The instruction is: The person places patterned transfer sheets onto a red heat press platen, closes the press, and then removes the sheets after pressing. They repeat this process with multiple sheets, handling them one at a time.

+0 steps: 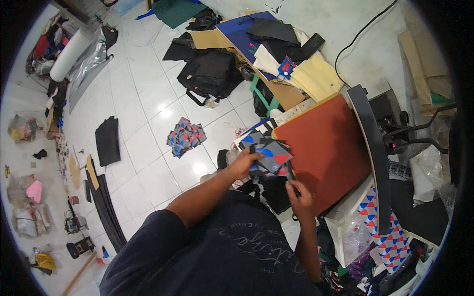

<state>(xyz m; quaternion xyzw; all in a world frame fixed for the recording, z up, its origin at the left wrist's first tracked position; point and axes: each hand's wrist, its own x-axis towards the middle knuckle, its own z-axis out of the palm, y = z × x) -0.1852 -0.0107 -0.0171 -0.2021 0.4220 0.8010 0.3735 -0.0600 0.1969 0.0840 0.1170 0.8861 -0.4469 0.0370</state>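
Observation:
My left hand (243, 165) is closed on a bunch of cut fabric pieces (273, 154), grey with red and blue shapes, some edged in black. The pieces fan out in front of my body, beside the near left edge of a reddish-brown board (326, 148). Just below and right of them is my right hand (301, 198), its fingers curled close to the bunch's lower corner. Something small and dark shows by its fingertips and below its palm, too unclear to name. Under the hands lies a black piece of material (276, 192).
A heap of similar patterned pieces (185, 137) lies on the white tiled floor (143, 128), near folded black cloth (107, 140). Beyond are a black bag (210, 74) and yellow cloth (318, 76). A long dark panel (370, 148) stands along the board's right side, with patterned sheet (385, 237) below.

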